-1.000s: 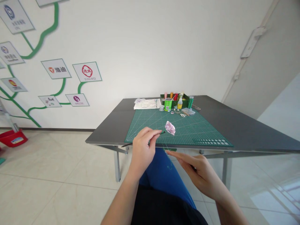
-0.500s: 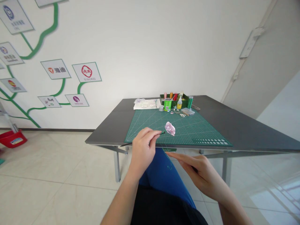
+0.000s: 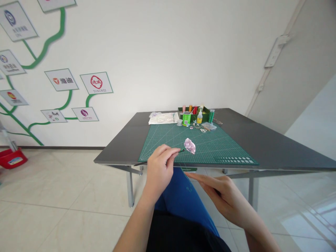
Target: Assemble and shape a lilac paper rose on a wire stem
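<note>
My left hand (image 3: 160, 167) is closed, thumb against fingers, on the dark stem of a pale purple artificial flower (image 3: 189, 146). The bloom points right, above the near part of the green cutting mat (image 3: 168, 140). A thin black rod, maybe the stem's other end, sticks out left of the hand. Green thread (image 3: 185, 171) hangs from near the stem to the tip of my right hand (image 3: 223, 196). That hand is lower and further right, its index finger stretched out and the others folded. Loose thread curls over the blue trouser leg.
At the back of the dark table (image 3: 118, 140) are a green box (image 3: 206, 114) with thread spools, a green can (image 3: 186, 119), a glue bottle (image 3: 200, 116), white-handled scissors (image 3: 203, 130), a clear case (image 3: 209, 126) and white sheets (image 3: 162, 118). A red bucket (image 3: 13, 159) stands on the floor at left.
The flower has turned slightly in my left hand. My right hand stays in nearly the same place with the thread. The whole view has shifted a little.
</note>
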### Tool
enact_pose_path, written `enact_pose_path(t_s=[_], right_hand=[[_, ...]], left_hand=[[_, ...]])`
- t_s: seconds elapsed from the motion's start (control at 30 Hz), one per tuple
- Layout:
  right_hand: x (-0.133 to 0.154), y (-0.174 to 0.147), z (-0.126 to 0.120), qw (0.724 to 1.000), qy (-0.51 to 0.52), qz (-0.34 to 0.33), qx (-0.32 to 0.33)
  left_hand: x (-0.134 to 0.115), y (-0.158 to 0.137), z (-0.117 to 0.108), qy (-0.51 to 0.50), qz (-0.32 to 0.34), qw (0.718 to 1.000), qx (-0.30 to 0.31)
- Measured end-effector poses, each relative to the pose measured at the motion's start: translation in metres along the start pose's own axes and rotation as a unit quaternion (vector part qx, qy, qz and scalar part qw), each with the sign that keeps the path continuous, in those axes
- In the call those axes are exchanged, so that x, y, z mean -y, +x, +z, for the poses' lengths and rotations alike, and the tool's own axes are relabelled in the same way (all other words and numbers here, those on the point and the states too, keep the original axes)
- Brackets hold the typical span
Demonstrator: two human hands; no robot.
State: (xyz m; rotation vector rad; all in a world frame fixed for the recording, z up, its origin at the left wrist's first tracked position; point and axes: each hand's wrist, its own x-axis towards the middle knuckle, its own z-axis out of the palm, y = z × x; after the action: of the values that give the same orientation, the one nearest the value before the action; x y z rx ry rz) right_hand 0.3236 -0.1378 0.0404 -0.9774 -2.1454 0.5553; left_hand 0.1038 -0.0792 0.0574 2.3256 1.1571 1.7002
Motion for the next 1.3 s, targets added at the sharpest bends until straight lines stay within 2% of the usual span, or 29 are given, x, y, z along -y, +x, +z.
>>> enact_pose_path(t_s=[0.77,1.03,1.3], right_hand=[[0.005,-0.001,-0.004,0.999,-0.020,-0.026,-0.020],[0.013,0.005,-0.013,0.993,-0.086,-0.048,0.060],[0.016,0.013,-0.040,0.992,-0.077,-0.059,0.084]], left_hand=[[-0.002,0.001,-0.002,-0.005,-0.004,1.000,0.005],[0.000,0.001,-0.002,-0.009,-0.004,1.000,0.007],[0.004,0.001,-0.006,-0.013,-0.009,0.999,0.043]])
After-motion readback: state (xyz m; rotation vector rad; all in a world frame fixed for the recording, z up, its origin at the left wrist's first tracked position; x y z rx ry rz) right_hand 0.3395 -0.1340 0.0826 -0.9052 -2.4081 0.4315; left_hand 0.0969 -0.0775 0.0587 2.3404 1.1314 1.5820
